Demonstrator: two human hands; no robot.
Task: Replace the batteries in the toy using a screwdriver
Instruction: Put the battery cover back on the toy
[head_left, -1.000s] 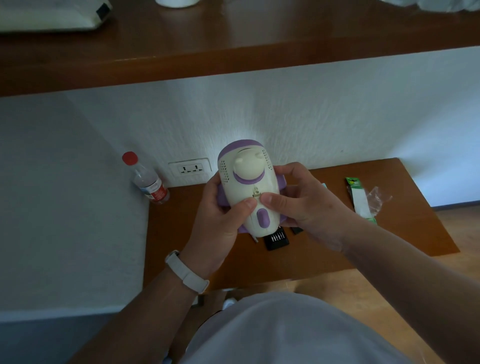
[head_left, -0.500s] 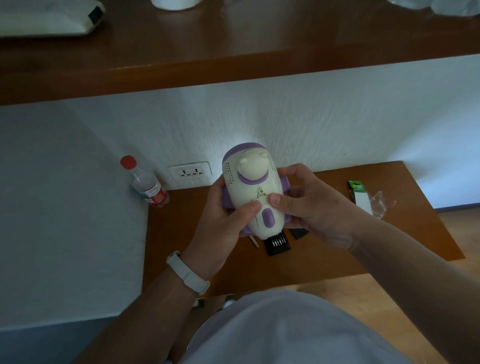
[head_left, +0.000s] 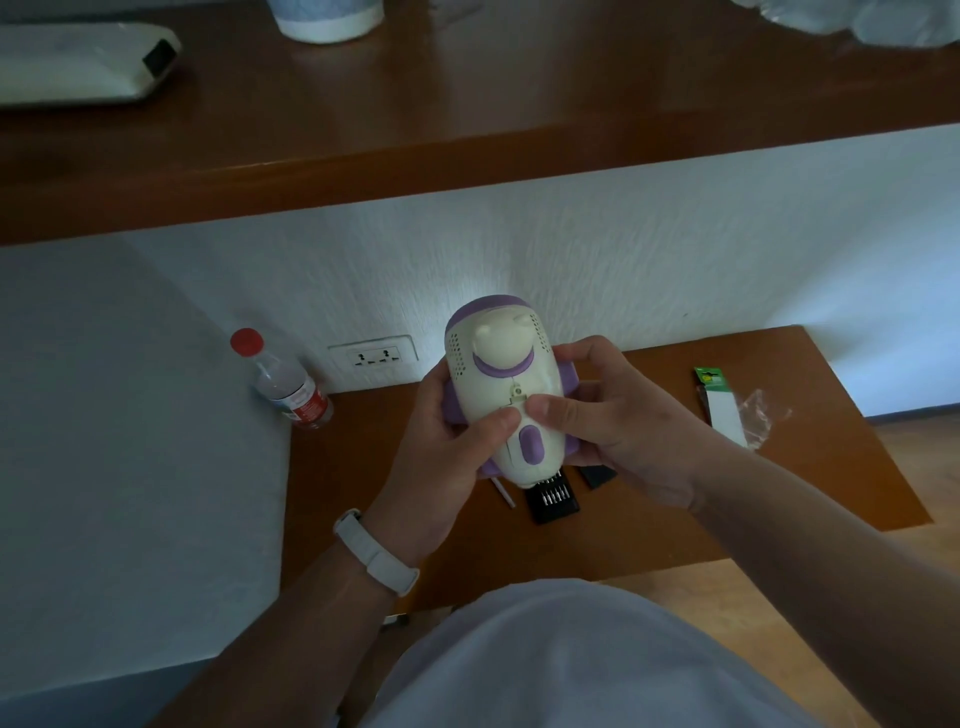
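Toy (head_left: 501, 384) barely shifted, left hand (head_left: 441, 467) and right hand (head_left: 613, 436) curled round it, thumbs (head_left: 545, 410) perhaps on hatch (head_left: 514, 402).

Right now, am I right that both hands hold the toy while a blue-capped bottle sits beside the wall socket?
Not quite: the head view shows a red cap on the bottle, not blue. The left hand and right hand do hold the toy, with the bottle beside the socket.

Home — wooden table (head_left: 821, 467), wall socket (head_left: 373, 356)
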